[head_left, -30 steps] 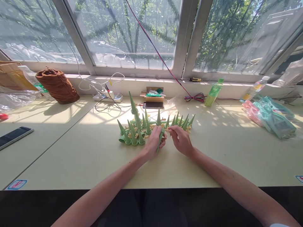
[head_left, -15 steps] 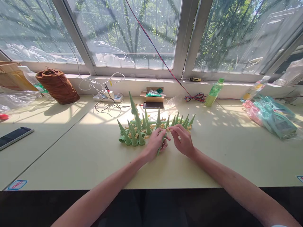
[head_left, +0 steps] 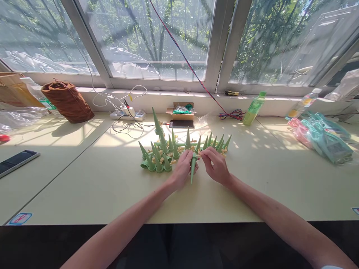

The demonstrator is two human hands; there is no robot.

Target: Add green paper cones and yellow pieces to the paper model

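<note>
My left hand [head_left: 183, 166] is closed round a green plant watering spike [head_left: 193, 170], which points down towards me with its wide end up. My right hand [head_left: 215, 164] pinches a small yellowish valve piece [head_left: 199, 152] at the spike's wide end. The fingertips partly cover the valve, so whether it is joined to the spike is unclear. Just beyond my hands stand several more green spikes [head_left: 158, 164], mostly point up, with small yellow valves [head_left: 162, 160] among them. One taller spike stack [head_left: 157, 121] rises at the back left of the group.
Behind the spikes are a phone [head_left: 181, 124] and an opened small box [head_left: 183, 112]. A power strip with cables [head_left: 129, 114] and a brown cloth bag [head_left: 68, 101] stand left. Another phone [head_left: 18, 162] lies far left. Right are a green bottle [head_left: 254, 109] and bagged pink and teal items [head_left: 325, 138].
The spike in my left hand has turned so that its side and wide end now show more fully. My right hand has stayed in nearly the same place.
</note>
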